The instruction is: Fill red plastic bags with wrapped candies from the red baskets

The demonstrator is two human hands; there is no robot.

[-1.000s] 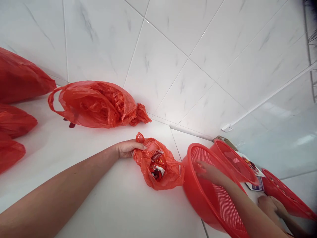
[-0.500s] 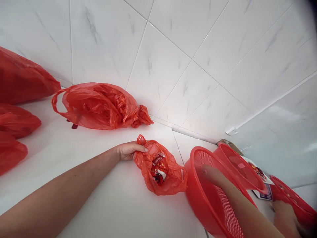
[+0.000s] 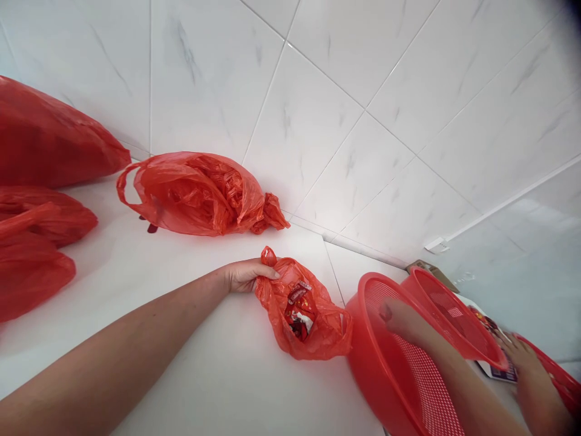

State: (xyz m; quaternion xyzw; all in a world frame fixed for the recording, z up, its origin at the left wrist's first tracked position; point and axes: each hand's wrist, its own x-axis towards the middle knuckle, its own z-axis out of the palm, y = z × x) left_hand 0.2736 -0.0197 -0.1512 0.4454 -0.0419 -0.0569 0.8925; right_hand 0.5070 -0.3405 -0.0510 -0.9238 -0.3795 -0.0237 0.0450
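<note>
My left hand (image 3: 254, 274) pinches the rim of a small red plastic bag (image 3: 324, 339), which lies open on the white tabletop. Inside the bag are small red wrapped packets (image 3: 300, 312), with a bit of white among them. My right hand (image 3: 398, 316) reaches into a deep red plastic strainer basket (image 3: 363, 351) just right of the bag. Its fingers look curled together; whatever they hold, if anything, is hidden. The bag's right handle touches or nearly touches the basket's rim.
A second red basket (image 3: 458, 315) stands behind the first. Another person's hand (image 3: 521, 357) is over a printed box (image 3: 497, 370) at right, beside another red container (image 3: 560, 375). A crumpled red bag (image 3: 195, 194) rests along the tiled wall (image 3: 327, 121); fuller red bags (image 3: 49, 139) are at left.
The view has shifted slightly left, so things sit further right. The other person's hand has moved up over the printed box. My left hand keeps hold of the bag; my right hand stays in the basket.
</note>
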